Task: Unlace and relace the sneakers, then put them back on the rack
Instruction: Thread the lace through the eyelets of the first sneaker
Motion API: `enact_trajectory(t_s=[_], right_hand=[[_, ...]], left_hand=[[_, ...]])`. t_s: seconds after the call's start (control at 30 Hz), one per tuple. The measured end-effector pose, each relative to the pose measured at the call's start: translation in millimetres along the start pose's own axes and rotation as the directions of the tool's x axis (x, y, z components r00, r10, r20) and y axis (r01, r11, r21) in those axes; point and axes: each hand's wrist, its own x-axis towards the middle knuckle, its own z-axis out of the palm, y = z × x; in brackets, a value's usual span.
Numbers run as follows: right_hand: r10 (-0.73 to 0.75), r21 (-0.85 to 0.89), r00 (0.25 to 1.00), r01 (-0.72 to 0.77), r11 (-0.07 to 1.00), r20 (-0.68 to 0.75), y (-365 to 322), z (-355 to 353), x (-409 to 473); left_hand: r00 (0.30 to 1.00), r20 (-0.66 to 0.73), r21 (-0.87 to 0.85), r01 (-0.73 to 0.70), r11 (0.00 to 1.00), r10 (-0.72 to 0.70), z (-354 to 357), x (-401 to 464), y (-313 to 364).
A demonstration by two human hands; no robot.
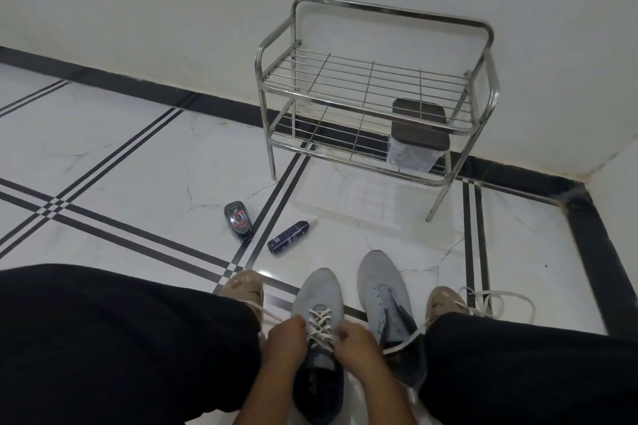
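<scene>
Two grey sneakers are sitting on the tiled floor (138, 155) between the person's knees. The left sneaker (319, 290) is carrying a pale lace (319, 323) crossed up its front, and both hands are working at it. The left hand (286, 343) is curling its fingers round one end of the lace, which is running out taut over the left trouser leg (121, 338). The right hand (355, 343) is pinching the other end, which is stretching away to the right across the second sneaker (381, 286). That second sneaker is lying just beside the first, its eyelets bare and its tongue loose. A second lace (497, 300) is lying in loops on the floor beyond the right foot (445, 300).

Further out, a dark spray can (289, 237) is lying on its side near a small black bottle (237, 221). Against the wall (172, 10), a steel rack (376, 93) is standing with a clear tub (416, 138) with a dark lid on its lower shelf.
</scene>
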Motion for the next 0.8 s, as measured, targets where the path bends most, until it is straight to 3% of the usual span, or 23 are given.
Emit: enact_trajectory(t_s=[0.03, 0.07, 0.23, 0.43, 0.6, 0.73, 0.8], right_hand=[[0.024, 0.008, 0.994, -0.025, 1.0, 0.108, 0, 1, -5], [0.05, -0.005, 0.991, -0.049, 0.999, 0.124, 3, 2, -6], [0.049, 0.007, 0.997, -0.05, 0.999, 0.057, 4, -5, -4], [0.078, 0.022, 0.997, -0.078, 0.997, -0.007, 1, -5, -2], [0.25, 0.016, 0.968, -0.25, 0.968, -0.005, 15, -3, 6], [0.324, 0.137, 0.944, -0.329, 0.934, 0.055, 22, -1, 16], [0.33, 0.359, 0.941, -0.334, 0.872, 0.074, 14, -4, 18]], left_hand=[[1.0, 0.029, 0.027, 0.001, 1.0, -0.002, 3, -3, -1], [1.0, 0.027, 0.051, -0.011, 0.999, 0.01, 5, -5, -3], [0.989, -0.024, 0.106, -0.141, 0.984, 0.144, 8, 4, -10], [0.986, -0.073, 0.241, -0.128, 0.962, 0.149, 9, 6, -9], [0.986, -0.164, 0.111, 0.052, 0.992, -0.033, 7, 4, -17], [0.995, 0.031, -0.067, 0.098, 0.993, -0.096, 9, 10, -16], [0.985, 0.131, -0.242, 0.143, 0.96, -0.113, 7, 16, -11]])
